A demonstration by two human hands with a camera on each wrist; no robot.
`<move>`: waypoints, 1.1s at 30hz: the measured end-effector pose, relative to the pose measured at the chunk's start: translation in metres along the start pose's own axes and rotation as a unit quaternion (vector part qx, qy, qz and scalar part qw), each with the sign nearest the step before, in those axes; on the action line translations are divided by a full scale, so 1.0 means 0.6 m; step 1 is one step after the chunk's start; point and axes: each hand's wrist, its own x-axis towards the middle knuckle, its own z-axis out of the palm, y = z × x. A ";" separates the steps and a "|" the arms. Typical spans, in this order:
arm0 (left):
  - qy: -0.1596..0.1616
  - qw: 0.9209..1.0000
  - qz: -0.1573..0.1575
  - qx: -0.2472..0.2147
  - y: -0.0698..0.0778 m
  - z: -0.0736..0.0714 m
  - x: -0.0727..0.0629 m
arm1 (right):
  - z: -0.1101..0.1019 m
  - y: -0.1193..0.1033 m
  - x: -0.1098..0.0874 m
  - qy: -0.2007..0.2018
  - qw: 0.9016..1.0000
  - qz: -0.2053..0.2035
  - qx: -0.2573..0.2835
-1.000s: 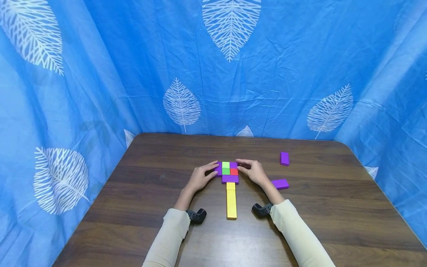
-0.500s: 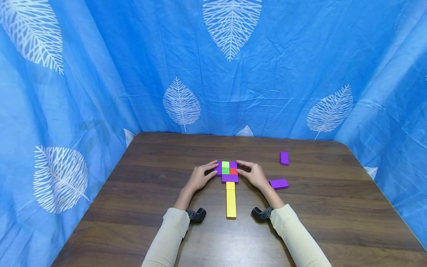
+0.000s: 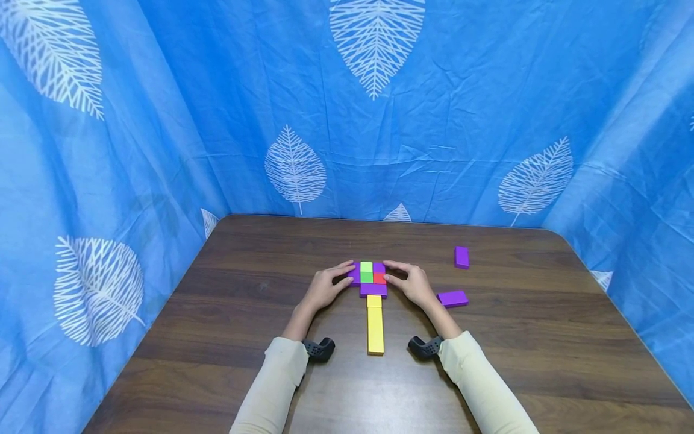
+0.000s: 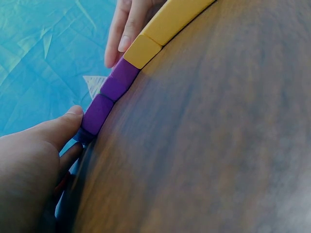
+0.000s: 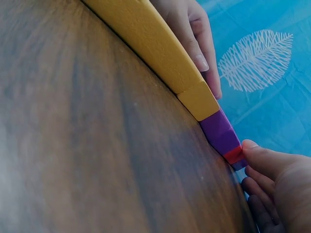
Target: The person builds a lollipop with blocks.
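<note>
In the head view, colored blocks lie flat together on the table: a light green block (image 3: 366, 267), a green block (image 3: 366, 278), a red block (image 3: 379, 278) and purple blocks around them. A long yellow block (image 3: 375, 331) and a short yellow block (image 3: 374, 301) extend from the front purple block (image 3: 373, 290) toward the person. My left hand (image 3: 323, 288) has its thumb and fingertips against the side of the left purple block (image 4: 98, 113). Opposite it, my right hand (image 3: 414, 284) touches the right side, its thumb at the red block and its fingers at the back purple block (image 3: 379, 267).
Two separate purple blocks lie to the right: one farther back (image 3: 461, 257), and another purple block (image 3: 453, 299) beside the right wrist. Black wrist devices sit on both arms. A blue curtain (image 3: 347, 175) with white leaf prints hangs behind the wooden table (image 3: 244, 301).
My right hand has shifted slightly left and down, and its thumb has come up to the red block. My left hand and the blocks look almost unchanged.
</note>
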 end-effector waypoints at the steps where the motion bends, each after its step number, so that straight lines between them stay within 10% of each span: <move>1: -0.001 1.000 -0.002 0.000 0.000 0.000 0.000 | 0.000 0.000 0.000 0.000 1.000 0.000 0.001; 33: -0.001 1.000 0.013 0.010 -0.001 0.001 0.000 | 0.000 0.005 -0.001 0.008 1.000 -0.010 -0.010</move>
